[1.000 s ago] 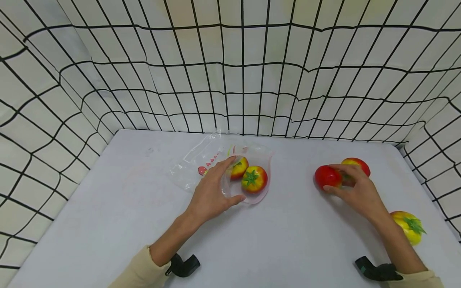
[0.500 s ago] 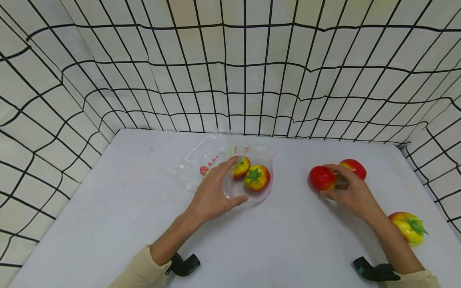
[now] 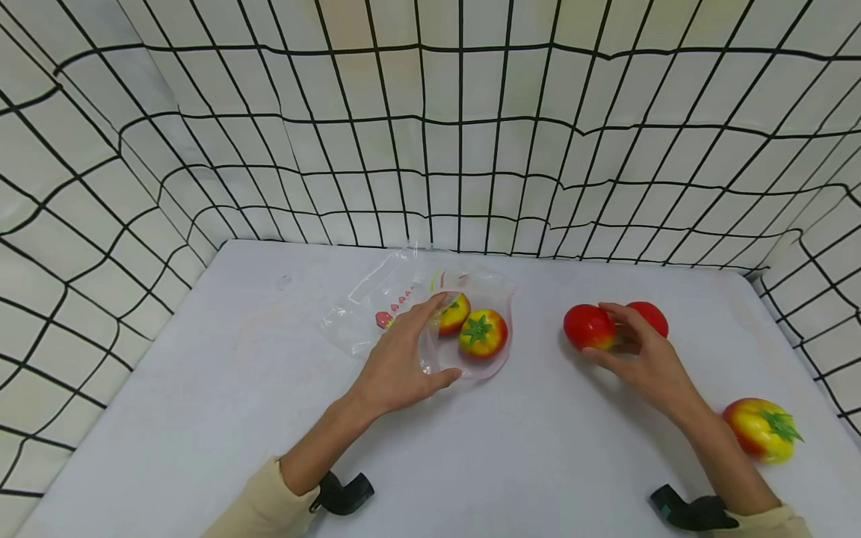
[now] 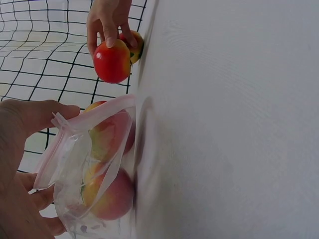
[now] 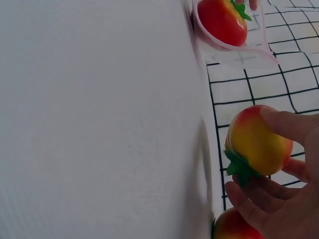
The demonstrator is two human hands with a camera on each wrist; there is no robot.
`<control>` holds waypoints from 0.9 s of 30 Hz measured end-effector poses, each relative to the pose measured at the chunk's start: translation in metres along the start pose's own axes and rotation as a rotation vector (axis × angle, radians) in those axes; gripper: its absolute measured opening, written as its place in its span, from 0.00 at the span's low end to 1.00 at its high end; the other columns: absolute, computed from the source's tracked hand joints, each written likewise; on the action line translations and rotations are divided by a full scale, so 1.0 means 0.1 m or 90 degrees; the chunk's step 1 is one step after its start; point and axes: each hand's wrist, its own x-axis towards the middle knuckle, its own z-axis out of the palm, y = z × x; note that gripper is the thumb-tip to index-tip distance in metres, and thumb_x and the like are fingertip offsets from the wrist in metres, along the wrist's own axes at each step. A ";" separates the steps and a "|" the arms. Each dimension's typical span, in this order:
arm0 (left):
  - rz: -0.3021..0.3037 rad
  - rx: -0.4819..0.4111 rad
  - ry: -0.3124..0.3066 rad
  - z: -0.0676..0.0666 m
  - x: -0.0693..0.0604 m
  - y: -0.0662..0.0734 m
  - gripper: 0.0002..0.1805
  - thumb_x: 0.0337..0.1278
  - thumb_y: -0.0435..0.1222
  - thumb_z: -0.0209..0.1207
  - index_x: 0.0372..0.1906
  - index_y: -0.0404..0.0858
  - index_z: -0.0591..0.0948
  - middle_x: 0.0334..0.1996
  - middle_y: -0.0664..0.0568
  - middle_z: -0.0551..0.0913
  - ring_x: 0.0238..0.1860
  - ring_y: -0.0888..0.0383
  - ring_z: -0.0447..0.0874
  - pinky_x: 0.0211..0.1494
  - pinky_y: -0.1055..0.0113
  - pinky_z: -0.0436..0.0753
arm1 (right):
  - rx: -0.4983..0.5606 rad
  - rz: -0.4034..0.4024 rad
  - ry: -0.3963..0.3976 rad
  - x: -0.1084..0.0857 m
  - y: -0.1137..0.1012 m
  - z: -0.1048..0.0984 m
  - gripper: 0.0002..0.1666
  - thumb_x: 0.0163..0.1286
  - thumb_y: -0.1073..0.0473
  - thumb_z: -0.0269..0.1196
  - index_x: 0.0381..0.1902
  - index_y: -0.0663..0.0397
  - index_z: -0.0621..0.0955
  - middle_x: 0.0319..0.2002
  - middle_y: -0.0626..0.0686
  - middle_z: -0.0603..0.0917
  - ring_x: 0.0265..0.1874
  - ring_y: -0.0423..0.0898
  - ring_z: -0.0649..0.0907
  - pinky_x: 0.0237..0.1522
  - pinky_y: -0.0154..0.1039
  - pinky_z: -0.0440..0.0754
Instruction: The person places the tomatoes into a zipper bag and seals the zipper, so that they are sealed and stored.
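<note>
A clear plastic zip bag [image 3: 359, 317] with a pink rim lies at the table's middle, mouth to the right. Two red-and-yellow toy tomatoes with green leaves, one of them the nearer tomato [image 3: 483, 334], show inside it. My left hand [image 3: 397, 359] holds the bag at its mouth, thumb and fingers spread apart along the rim [image 4: 102, 112]. To the right, my right hand [image 3: 649, 359] grips another toy tomato [image 3: 588, 326] between thumb and fingers; its yellow, leafy side shows in the right wrist view. Behind that hand sits a further tomato [image 3: 651, 317], partly hidden.
A yellow-and-red toy tomato [image 3: 760, 430] lies beside my right forearm. The white table [image 3: 202, 418] is bordered at the back and sides by white walls with black netting [image 3: 460, 149]. Black wrist mounts [image 3: 346, 495] sit on both wrists.
My right hand has moved left with the gripped tomato, away from the one behind it. My left hand and the bag have stayed in nearly the same place.
</note>
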 end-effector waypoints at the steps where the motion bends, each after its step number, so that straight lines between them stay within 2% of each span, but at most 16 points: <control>1: 0.000 0.000 0.000 0.00 0.00 0.00 0.56 0.46 0.47 0.77 0.82 0.52 0.61 0.79 0.53 0.69 0.78 0.46 0.67 0.76 0.38 0.73 | 0.003 0.004 0.000 0.00 -0.01 0.01 0.47 0.63 0.57 0.76 0.76 0.52 0.68 0.65 0.63 0.77 0.56 0.60 0.81 0.44 0.17 0.80; 12: -0.011 0.001 -0.005 -0.01 -0.01 0.02 0.56 0.47 0.47 0.77 0.82 0.54 0.60 0.78 0.53 0.69 0.78 0.47 0.67 0.75 0.38 0.74 | 0.030 0.029 -0.026 -0.02 -0.10 0.09 0.48 0.64 0.56 0.76 0.77 0.52 0.67 0.66 0.62 0.77 0.58 0.61 0.82 0.43 0.22 0.83; 20: -0.014 0.004 -0.004 -0.02 -0.01 0.02 0.56 0.46 0.47 0.77 0.82 0.54 0.60 0.78 0.53 0.69 0.78 0.46 0.67 0.75 0.38 0.74 | 0.038 -0.002 -0.009 -0.03 -0.17 0.15 0.47 0.61 0.59 0.77 0.76 0.52 0.69 0.65 0.61 0.78 0.60 0.58 0.80 0.45 0.21 0.82; 27: -0.010 0.005 -0.006 -0.01 -0.01 0.01 0.56 0.47 0.48 0.76 0.82 0.54 0.60 0.79 0.53 0.69 0.78 0.46 0.67 0.75 0.38 0.73 | 0.050 -0.028 -0.007 -0.03 -0.23 0.21 0.49 0.59 0.60 0.78 0.76 0.47 0.70 0.67 0.58 0.79 0.60 0.56 0.82 0.47 0.23 0.84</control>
